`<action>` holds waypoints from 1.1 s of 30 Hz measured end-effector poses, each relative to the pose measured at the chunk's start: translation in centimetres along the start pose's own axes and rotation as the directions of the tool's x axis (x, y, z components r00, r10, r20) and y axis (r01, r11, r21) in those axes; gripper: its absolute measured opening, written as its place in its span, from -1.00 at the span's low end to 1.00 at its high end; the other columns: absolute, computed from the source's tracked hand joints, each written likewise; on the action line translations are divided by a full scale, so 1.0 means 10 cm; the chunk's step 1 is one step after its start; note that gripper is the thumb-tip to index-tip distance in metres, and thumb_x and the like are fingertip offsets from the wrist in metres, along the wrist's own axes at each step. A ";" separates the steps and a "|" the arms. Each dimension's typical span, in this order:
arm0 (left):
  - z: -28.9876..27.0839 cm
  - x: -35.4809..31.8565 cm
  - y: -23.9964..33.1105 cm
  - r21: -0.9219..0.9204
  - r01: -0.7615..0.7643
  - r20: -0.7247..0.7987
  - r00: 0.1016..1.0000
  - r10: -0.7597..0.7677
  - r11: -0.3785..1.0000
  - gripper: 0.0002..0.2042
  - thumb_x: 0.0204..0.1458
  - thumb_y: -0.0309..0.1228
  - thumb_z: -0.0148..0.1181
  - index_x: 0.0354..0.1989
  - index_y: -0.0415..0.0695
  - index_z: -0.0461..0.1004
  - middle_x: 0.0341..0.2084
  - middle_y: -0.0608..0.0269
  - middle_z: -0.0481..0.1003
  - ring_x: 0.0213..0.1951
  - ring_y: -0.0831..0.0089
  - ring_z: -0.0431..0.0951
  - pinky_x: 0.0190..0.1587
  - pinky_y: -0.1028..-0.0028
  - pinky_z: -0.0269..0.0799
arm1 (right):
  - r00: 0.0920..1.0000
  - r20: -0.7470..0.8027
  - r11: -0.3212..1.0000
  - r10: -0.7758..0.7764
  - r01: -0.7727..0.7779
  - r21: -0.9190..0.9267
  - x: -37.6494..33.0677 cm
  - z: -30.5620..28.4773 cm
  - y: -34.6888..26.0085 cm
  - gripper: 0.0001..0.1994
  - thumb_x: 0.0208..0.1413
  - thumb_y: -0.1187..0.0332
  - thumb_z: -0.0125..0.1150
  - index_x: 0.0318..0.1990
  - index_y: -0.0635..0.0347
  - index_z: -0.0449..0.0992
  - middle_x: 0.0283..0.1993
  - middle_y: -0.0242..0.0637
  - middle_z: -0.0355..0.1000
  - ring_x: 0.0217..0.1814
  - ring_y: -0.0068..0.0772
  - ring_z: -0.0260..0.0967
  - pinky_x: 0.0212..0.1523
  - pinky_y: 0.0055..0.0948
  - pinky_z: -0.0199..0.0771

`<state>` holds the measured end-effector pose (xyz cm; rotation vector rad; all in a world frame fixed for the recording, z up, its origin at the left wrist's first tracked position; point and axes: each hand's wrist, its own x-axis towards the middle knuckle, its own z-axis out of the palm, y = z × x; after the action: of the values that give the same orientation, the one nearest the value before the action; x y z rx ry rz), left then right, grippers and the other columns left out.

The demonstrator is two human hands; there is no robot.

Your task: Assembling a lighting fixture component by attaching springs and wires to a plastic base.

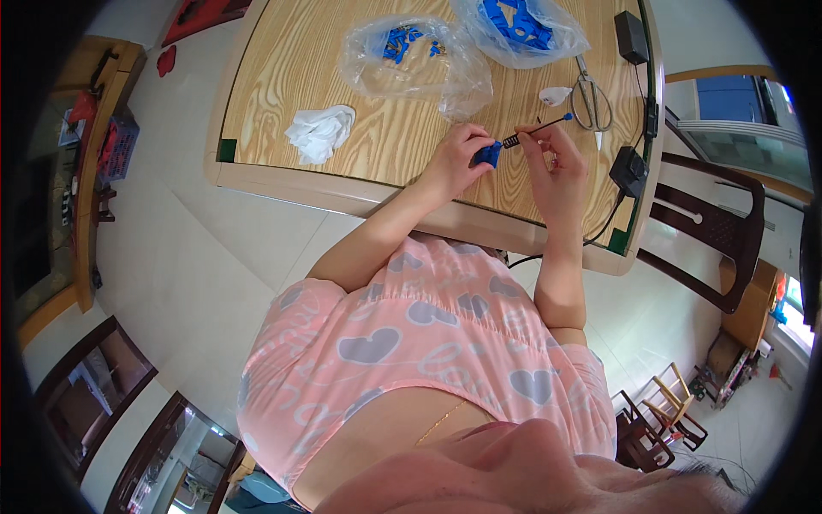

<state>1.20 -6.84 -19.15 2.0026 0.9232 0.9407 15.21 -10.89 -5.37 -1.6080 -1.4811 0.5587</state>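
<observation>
Over the table's near edge, my left hand [455, 161] pinches a small blue plastic part [488, 154] between thumb and fingers. My right hand [555, 163] is closed on a thin dark rod [539, 128] with a blue tip, and a black coil spring [511, 141] sits at its lower end. The spring's end meets the blue part or lies right beside it; I cannot tell if it is inside. Beyond my hands lie an open clear bag [368, 73] with small blue and brass-coloured pieces and another clear bag [565, 38] of larger blue parts.
Scissors [591, 103] lie right of my right hand, beside a small white scrap [555, 95]. Crumpled white tissue [320, 134] rests on the left. A black adapter [629, 171] with a cable and a dark box [631, 37] line the right edge. A dark wooden chair [711, 214] stands beyond.
</observation>
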 end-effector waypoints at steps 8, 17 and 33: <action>0.00 -0.01 0.00 -0.011 -0.010 0.000 1.000 0.010 1.000 -0.56 -0.24 -0.46 0.42 -0.10 -0.17 0.49 -0.07 0.16 0.39 0.04 0.16 0.38 0.09 0.29 0.34 | 0.999 -0.019 0.998 -0.040 0.038 -0.057 0.01 0.00 -0.03 -0.89 0.01 0.52 0.28 -0.33 0.34 0.49 -0.35 -0.23 0.50 -0.30 -0.38 0.47 -0.22 -0.47 0.42; -0.03 0.05 0.04 -0.191 -0.051 -0.158 0.987 0.021 0.980 -0.62 -0.23 -0.45 0.42 -0.14 -0.09 0.53 -0.21 0.18 0.48 -0.08 0.18 0.44 0.00 0.30 0.36 | 0.997 -0.058 0.997 -0.040 0.036 -0.074 -0.03 0.02 -0.05 -0.90 0.00 0.53 0.28 -0.36 0.35 0.48 -0.39 -0.22 0.50 -0.33 -0.37 0.47 -0.23 -0.48 0.43; 0.04 0.15 0.14 -0.169 -0.174 -0.299 0.947 0.118 0.970 -0.81 -0.18 -0.55 0.34 -0.35 -0.15 0.52 -0.26 0.20 0.52 -0.15 0.24 0.47 -0.09 0.37 0.39 | 0.994 -0.076 0.997 -0.076 0.074 -0.033 -0.03 0.04 0.02 -0.87 -0.03 0.53 0.32 -0.36 0.35 0.48 -0.38 -0.22 0.49 -0.34 -0.36 0.46 -0.26 -0.48 0.43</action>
<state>2.65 -6.39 -17.77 1.8170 0.8054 1.3797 14.93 -11.06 -5.86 -1.5728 -1.4921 0.4296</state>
